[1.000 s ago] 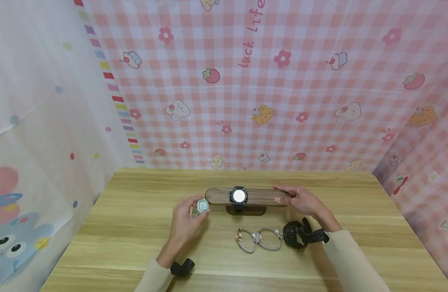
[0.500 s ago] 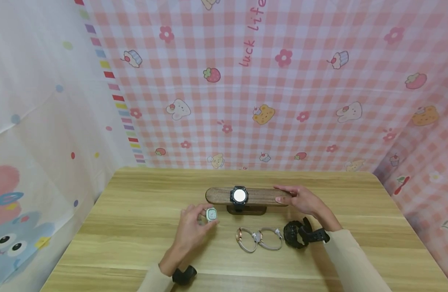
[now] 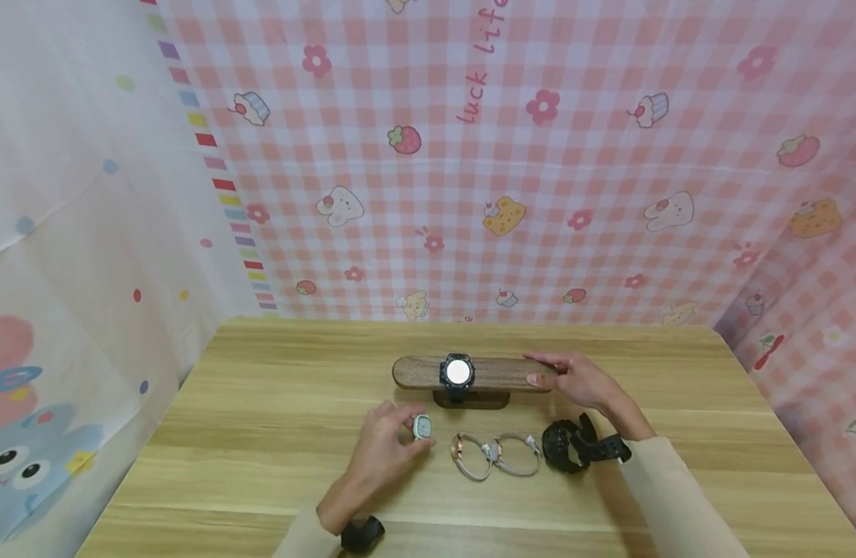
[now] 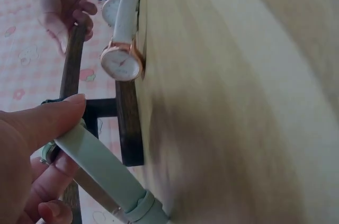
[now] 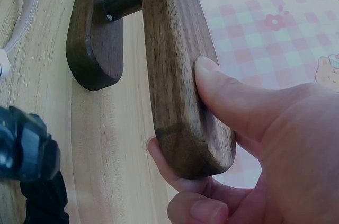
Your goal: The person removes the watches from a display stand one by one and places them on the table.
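My left hand (image 3: 382, 449) pinches a pale green watch (image 3: 422, 427) with a square face between thumb and fingers, left of the white-strapped watches. In the left wrist view its strap (image 4: 103, 158) hangs down from under the thumb. My right hand (image 3: 585, 381) grips the right end of a dark wooden watch stand (image 3: 501, 373); the right wrist view has the thumb on the bar (image 5: 169, 65) and fingers beneath its end. A black watch (image 3: 458, 372) with a bright white face is strapped around the bar, left of its middle.
In front of the stand are two white-strapped watches side by side, one with a rose-gold case (image 4: 121, 64). A chunky black watch (image 3: 557, 447) lies to their right, near my right forearm. A checked pink cloth (image 3: 428, 194) hangs behind the wooden table (image 3: 274, 403).
My left hand has moved right and toward me with the pale green watch, from beside the stand's left end to near the white-strapped watches. The right hand stays on the stand.
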`<control>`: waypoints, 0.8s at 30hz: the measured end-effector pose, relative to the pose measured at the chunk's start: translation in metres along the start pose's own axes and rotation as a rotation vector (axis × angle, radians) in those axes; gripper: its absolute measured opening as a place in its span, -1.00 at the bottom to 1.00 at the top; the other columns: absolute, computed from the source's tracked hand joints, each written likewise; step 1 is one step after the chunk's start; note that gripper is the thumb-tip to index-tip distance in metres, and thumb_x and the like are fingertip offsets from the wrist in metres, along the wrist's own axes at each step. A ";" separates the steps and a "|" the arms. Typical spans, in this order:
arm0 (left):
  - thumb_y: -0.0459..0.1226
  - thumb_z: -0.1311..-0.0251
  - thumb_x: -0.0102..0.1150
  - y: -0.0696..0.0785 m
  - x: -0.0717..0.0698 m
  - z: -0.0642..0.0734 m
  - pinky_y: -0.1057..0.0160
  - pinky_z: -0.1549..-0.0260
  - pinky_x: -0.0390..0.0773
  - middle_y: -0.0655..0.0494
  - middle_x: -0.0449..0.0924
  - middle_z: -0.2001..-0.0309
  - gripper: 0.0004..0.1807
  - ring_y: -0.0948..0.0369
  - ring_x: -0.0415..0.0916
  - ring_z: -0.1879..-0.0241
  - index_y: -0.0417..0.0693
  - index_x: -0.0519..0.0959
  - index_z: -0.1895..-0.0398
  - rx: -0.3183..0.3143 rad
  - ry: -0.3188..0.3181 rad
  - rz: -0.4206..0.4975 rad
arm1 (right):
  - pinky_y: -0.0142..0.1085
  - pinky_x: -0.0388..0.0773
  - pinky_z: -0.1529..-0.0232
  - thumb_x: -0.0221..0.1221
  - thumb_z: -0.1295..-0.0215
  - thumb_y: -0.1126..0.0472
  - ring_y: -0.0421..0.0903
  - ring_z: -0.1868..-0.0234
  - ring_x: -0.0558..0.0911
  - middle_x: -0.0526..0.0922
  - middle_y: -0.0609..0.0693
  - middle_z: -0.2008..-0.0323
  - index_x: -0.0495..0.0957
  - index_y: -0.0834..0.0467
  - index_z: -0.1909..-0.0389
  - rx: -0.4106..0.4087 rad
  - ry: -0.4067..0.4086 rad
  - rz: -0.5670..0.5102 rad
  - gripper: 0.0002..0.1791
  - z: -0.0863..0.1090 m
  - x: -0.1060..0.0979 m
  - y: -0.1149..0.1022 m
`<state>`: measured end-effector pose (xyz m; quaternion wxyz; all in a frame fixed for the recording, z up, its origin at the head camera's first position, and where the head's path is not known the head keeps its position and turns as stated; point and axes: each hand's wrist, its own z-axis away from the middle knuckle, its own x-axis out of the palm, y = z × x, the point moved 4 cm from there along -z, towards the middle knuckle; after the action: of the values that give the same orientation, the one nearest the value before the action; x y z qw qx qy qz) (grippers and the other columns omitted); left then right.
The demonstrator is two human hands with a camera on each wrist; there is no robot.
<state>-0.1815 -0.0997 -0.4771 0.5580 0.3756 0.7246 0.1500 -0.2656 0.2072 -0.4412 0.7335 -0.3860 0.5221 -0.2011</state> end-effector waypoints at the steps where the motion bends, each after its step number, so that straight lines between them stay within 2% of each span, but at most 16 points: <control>1: -0.24 0.16 0.59 0.000 0.001 0.000 0.26 0.22 0.26 0.31 0.53 0.46 -0.49 0.21 0.36 0.36 -0.14 0.69 0.05 0.004 -0.003 -0.005 | 0.26 0.25 -0.28 0.21 -0.38 -0.01 0.33 -0.33 0.37 0.35 0.32 -0.36 0.38 0.10 -0.40 0.003 0.001 0.003 -0.38 0.000 0.000 0.000; 7: -0.24 0.20 0.61 0.004 0.007 0.001 0.32 0.30 0.21 0.28 0.55 0.50 -0.49 0.35 0.26 0.41 -0.14 0.71 0.08 0.037 -0.011 -0.055 | 0.26 0.26 -0.28 0.21 -0.38 -0.02 0.34 -0.34 0.35 0.34 0.30 -0.37 0.38 0.10 -0.40 0.004 0.003 0.011 -0.38 0.000 -0.001 0.000; 12: -0.27 0.19 0.60 0.006 0.012 0.000 0.31 0.29 0.22 0.24 0.58 0.50 -0.51 0.33 0.28 0.41 -0.16 0.71 0.09 0.054 -0.043 -0.069 | 0.25 0.26 -0.28 0.22 -0.37 -0.01 0.32 -0.33 0.37 0.36 0.31 -0.36 0.39 0.10 -0.40 0.000 0.002 0.003 -0.38 -0.001 0.000 0.000; 18: -0.25 0.15 0.58 0.007 0.018 0.000 0.27 0.24 0.24 0.22 0.62 0.47 -0.51 0.29 0.34 0.38 -0.15 0.69 0.06 0.043 -0.096 -0.074 | 0.24 0.28 -0.28 0.22 -0.38 0.01 0.31 -0.31 0.41 0.39 0.32 -0.34 0.39 0.11 -0.39 -0.006 0.002 -0.005 -0.39 -0.001 0.000 0.000; 24: -0.24 0.15 0.58 0.009 0.022 0.001 0.31 0.27 0.26 0.21 0.62 0.44 -0.52 0.35 0.29 0.40 -0.15 0.70 0.07 0.055 -0.128 -0.078 | 0.25 0.27 -0.28 0.22 -0.37 0.02 0.31 -0.30 0.41 0.39 0.33 -0.34 0.39 0.13 -0.39 -0.008 0.003 -0.012 -0.38 0.000 0.000 0.001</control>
<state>-0.1796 -0.0780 -0.4872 0.5982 0.3711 0.7053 0.0835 -0.2661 0.2079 -0.4418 0.7298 -0.3917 0.5220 -0.2038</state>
